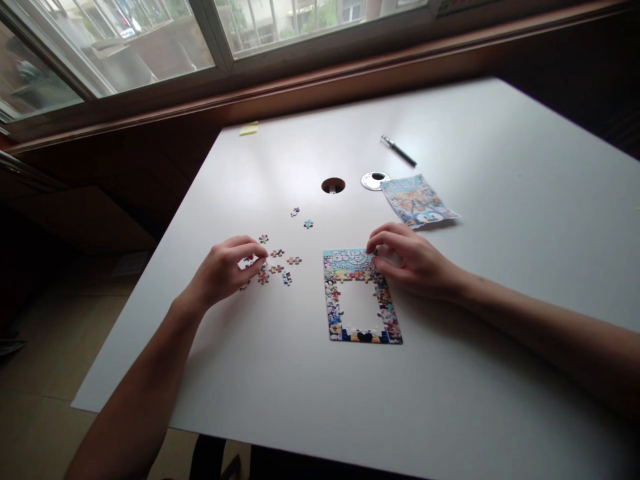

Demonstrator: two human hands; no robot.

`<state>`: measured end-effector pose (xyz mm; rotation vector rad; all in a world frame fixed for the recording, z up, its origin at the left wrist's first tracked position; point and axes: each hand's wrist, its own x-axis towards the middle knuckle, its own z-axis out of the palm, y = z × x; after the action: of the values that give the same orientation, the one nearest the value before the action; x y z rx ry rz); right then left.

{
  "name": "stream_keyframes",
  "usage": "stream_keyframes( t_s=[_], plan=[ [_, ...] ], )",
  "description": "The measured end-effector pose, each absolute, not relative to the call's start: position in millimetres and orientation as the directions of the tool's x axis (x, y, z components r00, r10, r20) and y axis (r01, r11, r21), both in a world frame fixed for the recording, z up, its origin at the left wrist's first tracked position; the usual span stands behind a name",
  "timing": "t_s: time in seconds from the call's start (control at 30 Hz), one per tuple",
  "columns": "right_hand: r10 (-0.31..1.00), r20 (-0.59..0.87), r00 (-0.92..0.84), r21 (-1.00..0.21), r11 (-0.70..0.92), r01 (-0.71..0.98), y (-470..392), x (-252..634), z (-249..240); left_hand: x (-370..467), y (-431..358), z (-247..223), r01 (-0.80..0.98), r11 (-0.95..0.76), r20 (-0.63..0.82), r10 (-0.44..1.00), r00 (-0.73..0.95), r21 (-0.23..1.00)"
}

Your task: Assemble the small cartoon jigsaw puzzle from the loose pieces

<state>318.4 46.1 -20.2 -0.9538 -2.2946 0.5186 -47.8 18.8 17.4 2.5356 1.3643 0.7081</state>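
Note:
A jigsaw puzzle (345, 260) lies on the white table with its border joined and a bare rectangle in the middle. At its upper right edge is my right hand (407, 257), thumb and forefinger curled close together; anything between the tips is too small to make out. To the left, several loose puzzle pieces (277, 269) are scattered. My left hand (227, 270) reaches over the left side of this scatter, thumb and forefinger pinched, partly covering some pieces. What that pinch holds, if anything, cannot be made out. Another piece (309, 224) lies farther back.
A colourful printed sheet (417, 200) lies beyond my right hand. Behind it are a black-and-silver pen (399, 151) and a round metal cover (374, 181). The table (280, 373) has a round hole (333, 185). A yellow note (249, 128) sticks at the back edge, near the window.

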Motion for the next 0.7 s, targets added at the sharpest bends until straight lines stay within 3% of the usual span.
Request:
stream_keyframes(
  t_s=[0.7],
  plan=[
    [0.745, 0.364, -0.559, -0.561, 0.654, 0.507, 45.9, 318.5, -19.1, -45.9, 17.3, 19.5, 0.749, -0.543, 0.284, 0.839, 0.464, 0.38]
  ],
)
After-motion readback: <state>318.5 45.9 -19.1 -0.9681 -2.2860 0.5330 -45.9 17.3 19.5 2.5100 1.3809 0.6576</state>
